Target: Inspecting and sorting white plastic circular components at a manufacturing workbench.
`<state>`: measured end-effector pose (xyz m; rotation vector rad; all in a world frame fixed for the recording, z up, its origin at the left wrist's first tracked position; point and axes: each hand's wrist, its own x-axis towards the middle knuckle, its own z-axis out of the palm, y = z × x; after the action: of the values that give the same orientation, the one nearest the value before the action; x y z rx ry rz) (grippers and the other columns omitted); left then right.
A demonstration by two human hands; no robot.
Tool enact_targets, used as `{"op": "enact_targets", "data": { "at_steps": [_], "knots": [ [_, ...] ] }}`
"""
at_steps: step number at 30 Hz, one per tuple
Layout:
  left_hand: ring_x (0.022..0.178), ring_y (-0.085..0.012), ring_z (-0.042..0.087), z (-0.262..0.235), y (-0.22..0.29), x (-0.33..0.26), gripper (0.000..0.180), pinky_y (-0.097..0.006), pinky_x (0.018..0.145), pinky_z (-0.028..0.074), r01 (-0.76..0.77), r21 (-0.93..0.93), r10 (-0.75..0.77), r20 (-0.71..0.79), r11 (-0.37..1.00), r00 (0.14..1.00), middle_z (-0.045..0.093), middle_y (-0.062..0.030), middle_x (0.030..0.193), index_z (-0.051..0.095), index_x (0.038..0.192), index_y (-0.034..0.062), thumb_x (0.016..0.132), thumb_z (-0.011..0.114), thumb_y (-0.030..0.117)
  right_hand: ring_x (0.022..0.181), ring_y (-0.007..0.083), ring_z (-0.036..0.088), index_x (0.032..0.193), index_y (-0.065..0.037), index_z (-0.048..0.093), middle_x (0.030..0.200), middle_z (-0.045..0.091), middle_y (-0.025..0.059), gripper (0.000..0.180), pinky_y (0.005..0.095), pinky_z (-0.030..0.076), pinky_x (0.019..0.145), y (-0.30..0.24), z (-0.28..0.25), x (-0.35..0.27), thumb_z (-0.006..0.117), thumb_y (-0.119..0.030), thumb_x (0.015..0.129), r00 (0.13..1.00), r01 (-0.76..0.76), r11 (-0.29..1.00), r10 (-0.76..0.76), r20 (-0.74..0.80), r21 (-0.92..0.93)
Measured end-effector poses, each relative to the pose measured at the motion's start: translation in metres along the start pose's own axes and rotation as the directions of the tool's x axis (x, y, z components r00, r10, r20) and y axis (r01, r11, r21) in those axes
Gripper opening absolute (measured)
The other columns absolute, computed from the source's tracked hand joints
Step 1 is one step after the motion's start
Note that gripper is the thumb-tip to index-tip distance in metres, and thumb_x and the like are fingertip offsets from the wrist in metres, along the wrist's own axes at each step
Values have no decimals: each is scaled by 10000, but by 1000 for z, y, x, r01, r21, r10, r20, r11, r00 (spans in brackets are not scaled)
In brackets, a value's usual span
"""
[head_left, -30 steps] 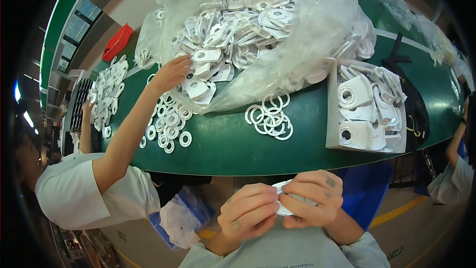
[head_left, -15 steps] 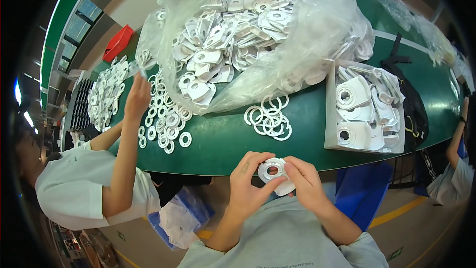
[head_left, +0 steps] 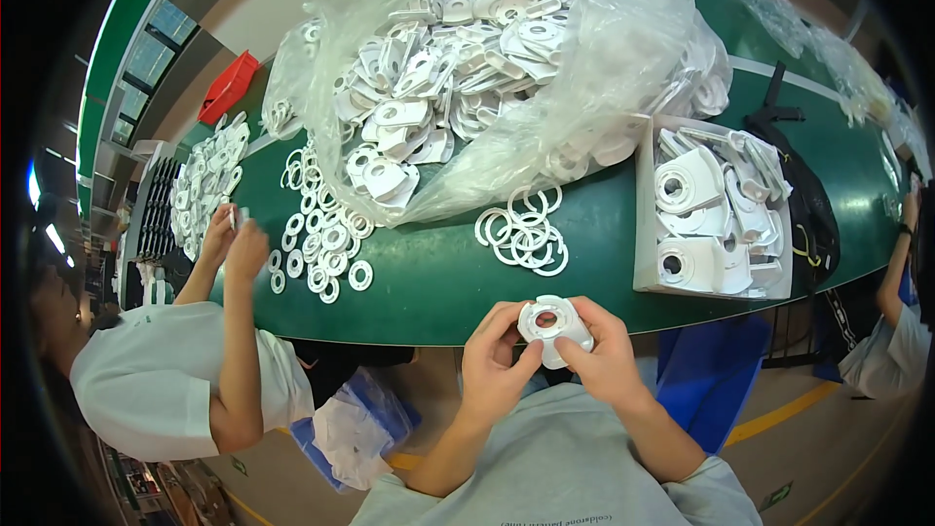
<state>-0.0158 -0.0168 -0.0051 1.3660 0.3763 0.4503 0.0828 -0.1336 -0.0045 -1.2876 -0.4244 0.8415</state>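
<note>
A white plastic housing [head_left: 556, 331] with a round hole near its far end is held up between my two hands, just off the table's front edge. My left hand [head_left: 495, 358] grips its left side, thumb on the near face and fingers curled behind. On the right side my right hand [head_left: 606, 349] pinches it the same way, its thumb pressed on the lower part. Beyond my hands a loose pile of thin white rings [head_left: 527, 234] lies on the green table [head_left: 429, 278]. A white box [head_left: 716, 289] full of similar housings stands to the right.
A large clear plastic bag [head_left: 609, 68] heaped with white parts fills the table's middle. Thicker white washers [head_left: 321, 251] lie to its left. A co-worker [head_left: 180, 380] handles a small part at left. Blue bins [head_left: 706, 370] stand below the edge; a red tray [head_left: 229, 88] sits far left.
My hands have shifted the housing slightly right and away from me, and it is turned a little. My right fingers have moved behind it. The co-worker's raised hand has come down beside the other.
</note>
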Motion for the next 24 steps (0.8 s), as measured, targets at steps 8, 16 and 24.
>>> {"op": "enact_targets", "data": {
  "at_steps": [8, 16, 24],
  "knots": [
    [897, -163, 585, -18, 4, -4, 343, -271, 777, 507, -10, 46, 11, -26, 999, 1000, 567, -115, 1088, 592, 1140, -60, 802, 583, -115, 762, 64, 585, 1227, 12, 527, 950, 630, 41, 388, 220, 479, 640, -49, -28, -29, 611, 0, 848, 993, 69, 962, -92, -74, -265],
    [760, -135, 584, -36, -14, 12, 215, -227, 670, 452, -222, 591, 241, 48, 776, 969, 621, -88, 869, 638, 975, -33, 788, 563, -109, 1010, 212, 630, 1145, 40, 605, 1067, 666, 158, 316, 300, 446, 905, -131, -167, 0, 503, 35, 845, 600, 172, 475, -745, -291, -863],
    [686, -123, 556, -29, -18, 10, 189, -223, 617, 425, -215, 617, 271, 3, 757, 963, 632, -86, 840, 653, 930, -24, 783, 571, -110, 1005, 301, 633, 1131, -11, 636, 1102, 656, 173, 299, 338, 468, 892, -117, -191, 19, 545, 16, 847, 672, 66, 317, -715, -193, -946]
  ]
}}
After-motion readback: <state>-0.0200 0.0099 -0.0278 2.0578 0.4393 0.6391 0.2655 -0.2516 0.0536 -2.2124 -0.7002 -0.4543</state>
